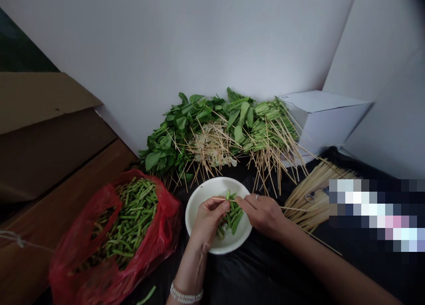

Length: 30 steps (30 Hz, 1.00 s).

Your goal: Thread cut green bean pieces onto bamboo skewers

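Over a white bowl (202,194) holding cut green stem pieces (234,218), my left hand (208,218) pinches a short green stem piece (228,194) at its fingertips. My right hand (262,213), with a ring on one finger, grips a thin bamboo skewer (288,208) whose tip points at that stem. Both hands are closed and nearly touch above the bowl's middle.
A red plastic bag (83,269) full of cut green stems lies at the left. Skewered leafy greens and stems (219,128) are piled against the white wall. Loose bamboo skewers (312,190) lie at the right by a white box (327,114). Cardboard (43,132) stands left.
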### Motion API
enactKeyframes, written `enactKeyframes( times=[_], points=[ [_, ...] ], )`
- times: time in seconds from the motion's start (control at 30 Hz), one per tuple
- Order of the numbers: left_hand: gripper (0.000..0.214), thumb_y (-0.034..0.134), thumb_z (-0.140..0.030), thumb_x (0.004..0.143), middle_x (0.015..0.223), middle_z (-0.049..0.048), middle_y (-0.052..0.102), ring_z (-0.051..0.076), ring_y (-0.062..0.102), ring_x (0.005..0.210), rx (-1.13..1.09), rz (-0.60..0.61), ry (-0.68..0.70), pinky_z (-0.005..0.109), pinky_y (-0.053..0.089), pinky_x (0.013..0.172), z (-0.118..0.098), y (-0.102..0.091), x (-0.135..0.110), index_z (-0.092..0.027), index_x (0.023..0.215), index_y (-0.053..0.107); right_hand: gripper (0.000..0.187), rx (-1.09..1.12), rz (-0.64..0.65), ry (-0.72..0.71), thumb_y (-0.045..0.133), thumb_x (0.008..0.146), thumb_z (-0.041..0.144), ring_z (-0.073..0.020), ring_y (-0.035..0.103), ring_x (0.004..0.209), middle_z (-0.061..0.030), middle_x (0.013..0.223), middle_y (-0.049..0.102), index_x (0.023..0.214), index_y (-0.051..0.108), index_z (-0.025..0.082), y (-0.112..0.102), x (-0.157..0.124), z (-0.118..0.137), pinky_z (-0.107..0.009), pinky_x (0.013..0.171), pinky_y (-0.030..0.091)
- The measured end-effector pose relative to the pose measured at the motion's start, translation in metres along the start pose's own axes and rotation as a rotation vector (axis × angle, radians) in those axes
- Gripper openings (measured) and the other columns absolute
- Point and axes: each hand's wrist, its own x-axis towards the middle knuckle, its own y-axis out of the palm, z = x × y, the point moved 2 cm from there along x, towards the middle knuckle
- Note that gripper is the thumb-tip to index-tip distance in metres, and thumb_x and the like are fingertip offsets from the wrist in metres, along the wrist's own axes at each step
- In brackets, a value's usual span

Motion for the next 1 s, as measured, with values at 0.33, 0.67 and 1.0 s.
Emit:
enactKeyframes(
  times=[0.33, 0.67, 1.0],
  points=[
    [0.02, 0.066, -0.032, 0.076, 0.086, 0.0059, 0.073, 0.018, 0.063, 0.076, 0.793, -0.164, 0.341, 0.03, 0.047, 0.072, -0.029, -0.048, 0.007, -0.017, 0.088, 0.074, 0.025, -0.024, -0.09, 0.054, 0.049, 0.09, 0.015, -0.0139, 0.052, 0.065, -0.0032, 0.074, 0.06, 0.112, 0.06, 0.01, 0.003, -0.001, -0.007, -0.028, 0.059, 0.036],
    [0.017, 0.06, -0.022, 0.081, 0.089, 0.0079, 0.066, 0.025, 0.056, 0.093, 1.351, 0.142, 0.482, 0.038, 0.041, 0.086, -0.007, 0.003, -0.001, -0.023, 0.087, 0.076, 0.024, -0.025, -0.099, 0.078, 0.052, 0.089, 0.016, -0.013, 0.051, 0.062, -0.001, 0.07, 0.058, 0.11, 0.061, 0.011, 0.006, -0.001, -0.008, -0.029, 0.058, 0.034],
    [0.024, 0.062, -0.019, 0.078, 0.111, 0.0159, 0.063, 0.034, 0.05, 0.11, 1.59, 0.088, 0.392, 0.048, 0.034, 0.096, 0.007, 0.021, 0.005, -0.02, 0.099, 0.072, 0.025, 0.011, -0.128, 0.085, 0.047, 0.089, 0.012, -0.0127, 0.052, 0.062, -0.001, 0.07, 0.058, 0.109, 0.062, 0.011, 0.006, 0.001, -0.008, -0.028, 0.058, 0.036]
  ],
)
